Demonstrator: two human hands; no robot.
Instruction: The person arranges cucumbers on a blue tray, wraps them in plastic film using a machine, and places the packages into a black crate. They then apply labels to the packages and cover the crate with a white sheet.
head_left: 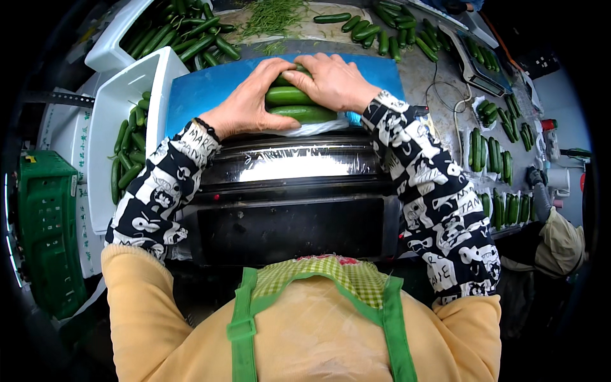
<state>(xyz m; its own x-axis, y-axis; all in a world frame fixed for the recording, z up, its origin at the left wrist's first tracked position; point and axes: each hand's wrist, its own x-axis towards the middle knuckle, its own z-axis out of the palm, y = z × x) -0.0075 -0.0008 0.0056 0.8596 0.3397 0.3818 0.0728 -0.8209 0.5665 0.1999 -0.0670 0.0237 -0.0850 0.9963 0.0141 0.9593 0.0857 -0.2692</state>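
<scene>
Several green cucumbers (294, 97) lie side by side on a white tray (312, 128), over a blue board (202, 92). My left hand (245, 100) curves round their left ends, thumb along the nearest one. From the right and above, my right hand (337, 83) presses on the same cucumbers, its thumb across the far ones. Both hands grip the bundle, and the far fingertips are partly hidden. Just on the near side of the tray, a roll of shiny clear film (289, 164) spans the black wrapping machine (289, 226).
White bins (170, 83) of loose cucumbers stand at left, beside a green crate (48, 229). Beyond the board are more cucumbers (366, 30) and green trimmings (270, 18). A scale (477, 70), a cable and packed cucumber trays (490, 153) occupy the right, near another person's sleeve (560, 245).
</scene>
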